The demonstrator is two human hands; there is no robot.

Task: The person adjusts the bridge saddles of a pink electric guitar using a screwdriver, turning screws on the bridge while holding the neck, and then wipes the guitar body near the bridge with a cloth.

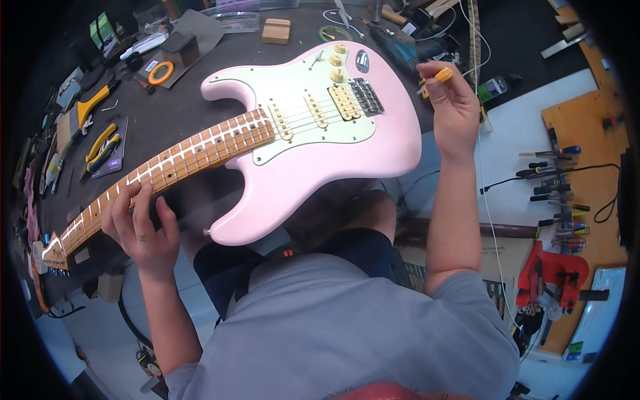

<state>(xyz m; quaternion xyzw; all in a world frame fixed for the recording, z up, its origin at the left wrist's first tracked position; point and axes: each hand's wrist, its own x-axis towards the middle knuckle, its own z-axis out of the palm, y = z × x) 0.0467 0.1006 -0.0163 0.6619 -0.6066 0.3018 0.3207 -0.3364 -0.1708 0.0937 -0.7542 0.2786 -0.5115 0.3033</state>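
Note:
A pink electric guitar (393,137) with a pale green pickguard lies face up, its body toward the right and its wooden neck (193,153) running down to the left. White marks line the frets along the fretboard. My left hand (143,230) is at the near edge of the neck, its fingertips against the fretboard and its thumb apart. Beyond the body's right end, my right hand (455,110) is raised, pinching a small yellow-handled tool (443,75) between thumb and fingers. The tool's working end is too small to make out.
On the dark bench lie yellow-handled pliers (101,143), a yellow brush (93,100), a roll of orange tape (161,73) and a wooden block (276,31). A teal power tool (393,50) sits behind the guitar. At right are a red vise (553,273) and several screwdrivers (570,233).

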